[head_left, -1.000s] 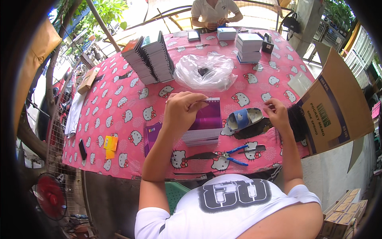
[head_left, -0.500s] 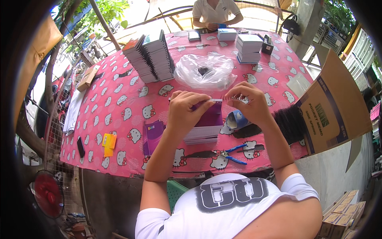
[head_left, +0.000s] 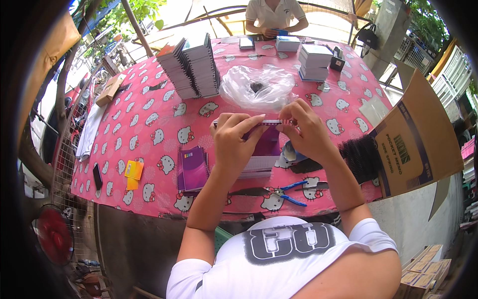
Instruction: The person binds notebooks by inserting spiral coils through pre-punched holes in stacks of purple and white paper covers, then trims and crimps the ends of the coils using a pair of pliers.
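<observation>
My left hand (head_left: 233,138) is closed on the top edge of a purple-covered notebook (head_left: 269,142), thumb in front and fingers behind. At that edge's right end my right hand (head_left: 309,133) pinches a thin spiral wire, largely hidden by the fingers. A row of punched holes shows along the edge between the hands. Just below lies a stack of white paper pads (head_left: 261,165). Blue-handled pliers (head_left: 292,195) rest nearer me. Beside my right wrist are a blue and white rounded object (head_left: 293,152), partly covered, and a bundle of black spiral wires (head_left: 357,158).
Purple notebooks (head_left: 194,168) lie left of my left forearm. Beyond my hands are a clear plastic bag (head_left: 259,85) and tall stacks of spiral notebooks (head_left: 191,72). An open carton (head_left: 420,137) stands at the right edge. Across the table sits another person (head_left: 275,17), near stacked pads (head_left: 314,62).
My right hand has moved left and down, from just off the notebook to its top edge. My left hand keeps its grip. The whole view has shifted slightly.
</observation>
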A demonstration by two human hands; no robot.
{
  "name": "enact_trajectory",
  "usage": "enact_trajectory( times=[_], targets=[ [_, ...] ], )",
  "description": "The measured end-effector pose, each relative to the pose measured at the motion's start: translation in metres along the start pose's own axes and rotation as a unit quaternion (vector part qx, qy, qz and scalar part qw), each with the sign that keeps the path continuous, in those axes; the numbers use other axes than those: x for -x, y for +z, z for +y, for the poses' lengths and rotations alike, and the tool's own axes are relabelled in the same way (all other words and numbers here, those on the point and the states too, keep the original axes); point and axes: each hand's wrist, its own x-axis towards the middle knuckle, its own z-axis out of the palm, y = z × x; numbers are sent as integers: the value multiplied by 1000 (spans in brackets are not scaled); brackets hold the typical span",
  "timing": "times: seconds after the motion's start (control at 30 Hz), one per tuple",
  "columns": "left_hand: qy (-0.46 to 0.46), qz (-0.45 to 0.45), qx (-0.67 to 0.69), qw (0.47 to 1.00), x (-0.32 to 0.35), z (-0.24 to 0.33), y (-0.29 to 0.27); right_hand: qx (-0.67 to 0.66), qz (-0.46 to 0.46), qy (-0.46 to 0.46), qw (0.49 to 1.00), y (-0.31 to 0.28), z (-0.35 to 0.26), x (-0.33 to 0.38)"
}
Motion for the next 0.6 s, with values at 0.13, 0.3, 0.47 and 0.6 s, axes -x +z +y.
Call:
enact_trajectory(
  times=[0.13, 0.3, 0.47, 0.6],
  targets=[
    [2, 11, -6, 1000, 0, 1, 0, 36, 20, -25, 999, 1, -7, -4],
    [9, 13, 0, 1000, -1, 0, -1, 12, 7, -7, 1000, 4, -5, -7],
    [10, 14, -7, 1000, 0, 1, -2, 44, 29, -34, 998, 7, -18, -11],
    [-7, 19, -4, 1000, 2, 3, -1, 84, 68, -74, 991, 15, -17, -10]
  ],
)
